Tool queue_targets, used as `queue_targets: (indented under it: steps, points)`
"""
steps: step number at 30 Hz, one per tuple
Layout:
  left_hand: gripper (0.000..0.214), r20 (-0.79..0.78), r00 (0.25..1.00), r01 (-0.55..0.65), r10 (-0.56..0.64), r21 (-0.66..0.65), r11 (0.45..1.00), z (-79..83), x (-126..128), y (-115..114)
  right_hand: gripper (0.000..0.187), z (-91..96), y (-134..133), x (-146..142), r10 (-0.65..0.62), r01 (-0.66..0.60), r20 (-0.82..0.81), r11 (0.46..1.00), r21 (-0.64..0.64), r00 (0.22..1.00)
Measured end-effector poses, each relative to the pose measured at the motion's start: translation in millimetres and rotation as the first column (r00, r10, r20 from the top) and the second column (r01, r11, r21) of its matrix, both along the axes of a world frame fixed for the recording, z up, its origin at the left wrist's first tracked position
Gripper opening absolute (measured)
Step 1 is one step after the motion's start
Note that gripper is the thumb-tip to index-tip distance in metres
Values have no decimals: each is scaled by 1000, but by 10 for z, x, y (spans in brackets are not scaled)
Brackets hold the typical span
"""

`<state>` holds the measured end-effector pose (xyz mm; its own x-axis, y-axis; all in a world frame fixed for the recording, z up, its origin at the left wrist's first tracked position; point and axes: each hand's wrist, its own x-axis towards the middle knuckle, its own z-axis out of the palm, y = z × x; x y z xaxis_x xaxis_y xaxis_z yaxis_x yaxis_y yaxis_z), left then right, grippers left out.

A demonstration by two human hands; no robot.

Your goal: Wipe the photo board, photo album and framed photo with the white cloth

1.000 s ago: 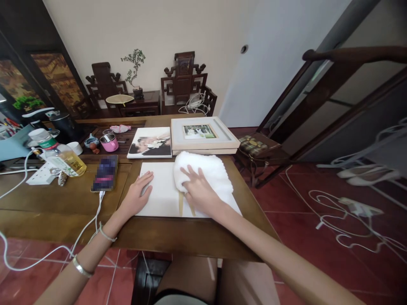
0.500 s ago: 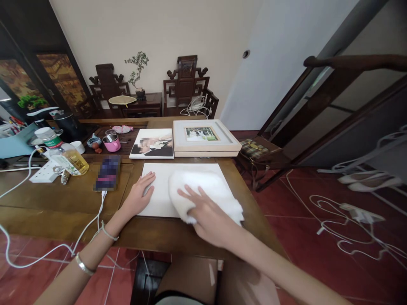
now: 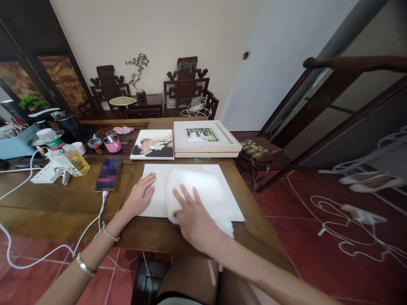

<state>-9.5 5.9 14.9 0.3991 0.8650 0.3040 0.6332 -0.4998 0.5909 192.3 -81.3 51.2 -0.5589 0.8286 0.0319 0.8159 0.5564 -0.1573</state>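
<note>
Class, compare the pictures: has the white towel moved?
Yes. The white towel has slid toward the person, away from the framed photo, to the near edge of the board.

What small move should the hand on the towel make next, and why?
Probably push the white towel away toward the white panel's far edge. The right hand presses it at the near edge, where it overhangs. The far strip lies uncovered, and the left hand pins the panel's left side.

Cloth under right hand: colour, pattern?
Plain white, no pattern; the cloth lies under the right hand on a white panel. Best in the head view.
</note>
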Motion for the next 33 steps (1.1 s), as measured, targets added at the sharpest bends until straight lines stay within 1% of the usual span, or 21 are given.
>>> queue_targets:
  steps: [2,3,5,6,8,12,14,16,17,19,21,25,27,28,30,33]
  points:
    - [41,-3,1000,2,-2,2,1000,-2,0,1,19,-1,-251,17,64,-65,-32,997,-36,997]
    - [41,-7,1000,5,-5,2,1000,-3,0,2,19,5,-335,37,88,-90,-49,995,-45,995]
    - [41,-12,1000,8,-8,4,1000,-6,-2,4,19,30,-393,83,130,-133,-72,990,-51,989]
    - [42,-13,1000,8,-7,6,1000,-6,-3,5,20,47,-362,103,145,-149,-72,988,-52,987]
    - [41,-12,1000,5,-5,9,1000,-6,-4,5,22,81,-187,124,150,-153,-55,987,-49,987]
    - [41,-20,1000,6,-6,5,1000,2,-5,2,26,95,419,54,76,-76,37,997,2,996]
    - [42,-27,1000,8,-8,3,1000,7,-4,3,30,74,684,-27,31,-33,50,999,32,998]
    - [43,-31,999,12,-12,5,1000,10,-6,7,33,50,823,-119,-3,1,40,998,60,999]
    - [43,-32,999,14,-14,7,1000,11,-8,9,34,41,832,-165,-14,11,35,997,71,999]
    - [44,-36,999,18,-17,12,1000,10,-15,13,34,36,729,-247,-20,18,31,997,78,999]
    - [44,-41,999,28,-28,19,999,8,-23,15,32,51,496,-306,3,-5,37,998,62,999]
    - [44,-42,998,45,-44,23,999,4,-28,16,26,123,-89,-323,127,-123,58,989,-81,990]
    - [43,-35,999,38,-38,18,999,0,-24,16,26,160,-284,-275,176,-167,44,974,-152,983]
    - [42,-30,999,34,-34,16,999,-3,-22,17,26,174,-332,-240,189,-180,35,968,-176,981]
    - [42,-23,999,27,-26,14,1000,-12,-17,17,26,190,-318,-155,184,-174,29,964,-203,983]
    - [42,-15,1000,15,-15,6,1000,-23,-11,17,27,180,-63,-34,106,-100,28,982,-160,994]
